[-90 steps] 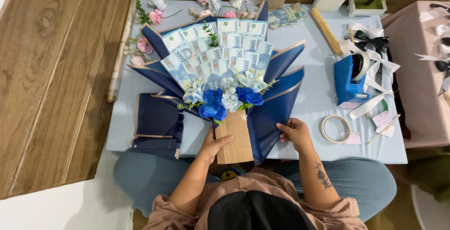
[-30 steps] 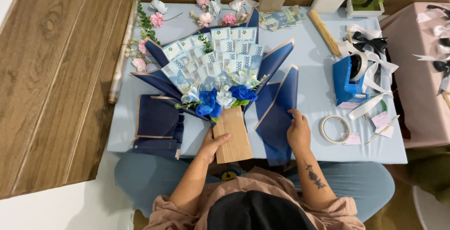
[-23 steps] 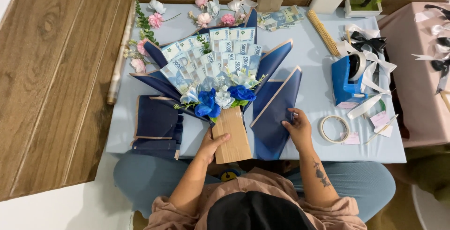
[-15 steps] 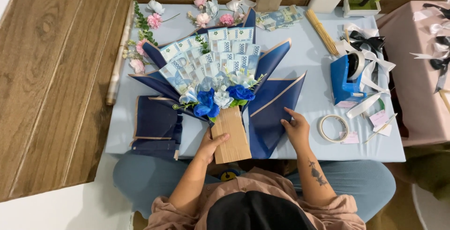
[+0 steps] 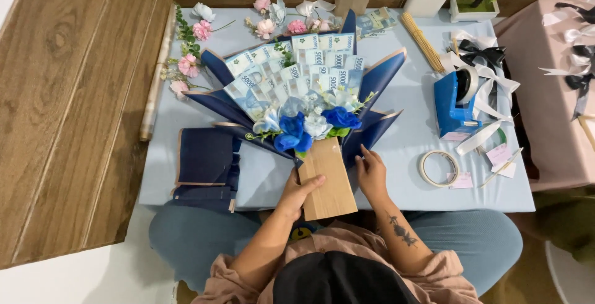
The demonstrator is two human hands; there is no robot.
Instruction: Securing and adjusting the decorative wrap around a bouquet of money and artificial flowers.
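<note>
- At the far left of the pale blue table I see a roll of wrap along the edge and loose pink flowers beside it, set out of the way yet within reach, as I judge.
- A stack of navy paper sheets lies flat just left of the bouquet, close to my left arm, likely so the next sheet is handy.
- My left hand lies on the brown cardboard handle, fingers spread and wrapped over its left edge, thumb on top; it seems to pin the handle down so the whole piece does not turn.
- The bouquet lies flat in the middle of the table, its fan of banknotes pointing away from me, blue and white flowers just above the handle.
- My right hand rests on the navy wrapping just right of the handle, fingers together and pressed flat on the paper, apparently holding that fold against the stem.
- Further right, a roll of tape lies flat, and a blue tape dispenser stands among white and black ribbons, well apart from the hands.
</note>
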